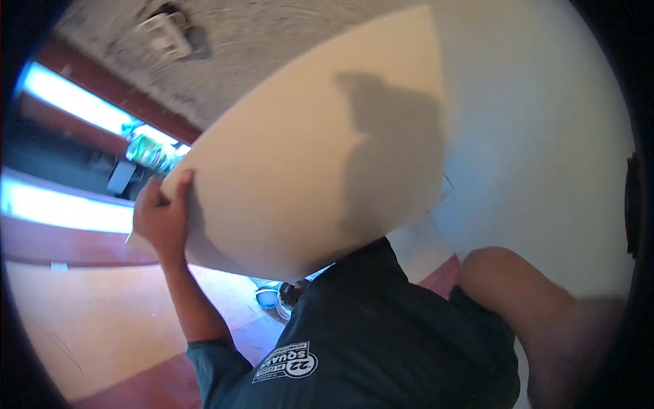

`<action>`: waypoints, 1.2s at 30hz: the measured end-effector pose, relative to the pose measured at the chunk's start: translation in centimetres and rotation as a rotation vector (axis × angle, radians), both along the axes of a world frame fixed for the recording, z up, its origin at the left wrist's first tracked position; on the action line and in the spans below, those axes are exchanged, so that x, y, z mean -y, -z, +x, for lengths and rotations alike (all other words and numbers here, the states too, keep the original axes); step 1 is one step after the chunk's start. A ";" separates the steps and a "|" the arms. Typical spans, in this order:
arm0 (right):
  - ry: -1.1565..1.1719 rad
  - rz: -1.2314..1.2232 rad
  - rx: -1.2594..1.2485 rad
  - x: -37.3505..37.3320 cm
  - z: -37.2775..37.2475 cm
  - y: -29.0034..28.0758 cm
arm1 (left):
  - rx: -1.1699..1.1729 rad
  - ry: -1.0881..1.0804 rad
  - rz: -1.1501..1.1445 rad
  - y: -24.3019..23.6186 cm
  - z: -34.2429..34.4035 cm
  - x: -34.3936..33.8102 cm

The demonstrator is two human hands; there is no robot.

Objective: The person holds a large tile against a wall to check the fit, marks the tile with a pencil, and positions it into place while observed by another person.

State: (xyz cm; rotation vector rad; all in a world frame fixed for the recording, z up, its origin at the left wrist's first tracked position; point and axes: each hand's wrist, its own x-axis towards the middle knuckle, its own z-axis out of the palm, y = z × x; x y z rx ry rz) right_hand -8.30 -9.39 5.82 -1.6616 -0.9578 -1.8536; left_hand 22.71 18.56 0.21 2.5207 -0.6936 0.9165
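Observation:
A large flat beige board (286,157) is tilted up in front of my body, with a dark shadow falling on its right part. My left hand (162,211) is closed round the board's left edge, the thumb lying on the face turned to me and the fingers mostly behind. My bent right arm comes up at the lower right, apart from the board. Close to the camera, my right hand (589,341) is smeared and its fingers cannot be made out.
Behind the board's left edge, a green bottle (148,151) stands by a bright opening with dark red framing (102,126). A pale fitting (165,34) sits on the rough grey surface above. A smooth pale wall (531,136) rises at right. Blue-and-white containers (268,297) show below the board.

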 end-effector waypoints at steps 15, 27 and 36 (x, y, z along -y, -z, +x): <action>-0.013 0.431 -0.386 3.9 1.1 17.4 | -0.386 -0.051 -0.193 2.8 3.7 -0.9; -0.098 0.566 -0.506 4.7 4.0 22.6 | -0.483 -0.092 -0.231 4.8 6.2 -1.3; -0.005 0.623 -0.381 9.9 1.4 21.1 | -0.470 -0.208 -0.075 5.9 8.8 -0.2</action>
